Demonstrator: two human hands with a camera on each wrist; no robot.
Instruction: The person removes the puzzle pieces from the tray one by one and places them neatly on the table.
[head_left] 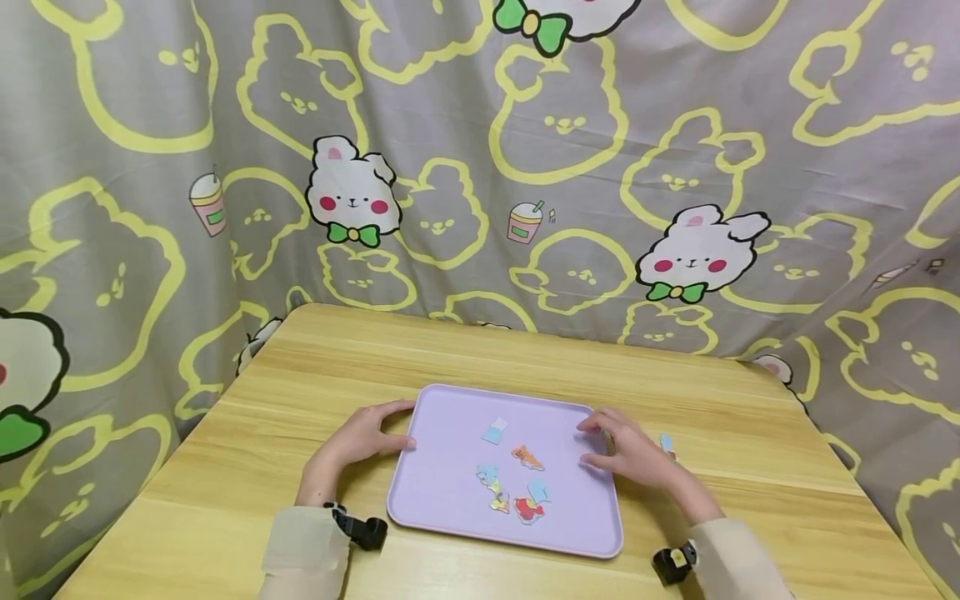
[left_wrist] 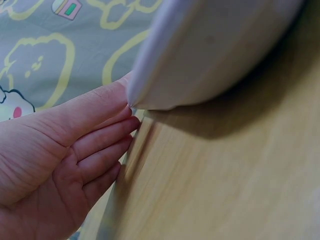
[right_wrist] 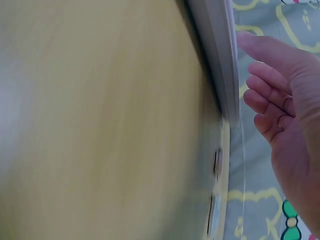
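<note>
A shallow lilac tray (head_left: 442, 475) lies on the wooden table, holding several small cut-out picture pieces. Among them are an orange animal-shaped piece (head_left: 528, 457), a red one (head_left: 528, 511) and a blue-and-white one (head_left: 495, 431). At the tray's left edge, my left hand (head_left: 367, 435) touches the rim with extended fingers; the left wrist view shows the thumb against the tray's side (left_wrist: 200, 60). My right hand (head_left: 626, 450) is at the right rim, fingers spread and loosely bent over the edge. In the right wrist view its thumb is by the rim, and the palm holds nothing.
Just right of the tray, partly behind the right wrist, another small blue piece (head_left: 666, 442) lies on the table (head_left: 337, 358). A grey patterned curtain (head_left: 450, 200) hangs around the table's back and sides. Each wrist wears a small black camera.
</note>
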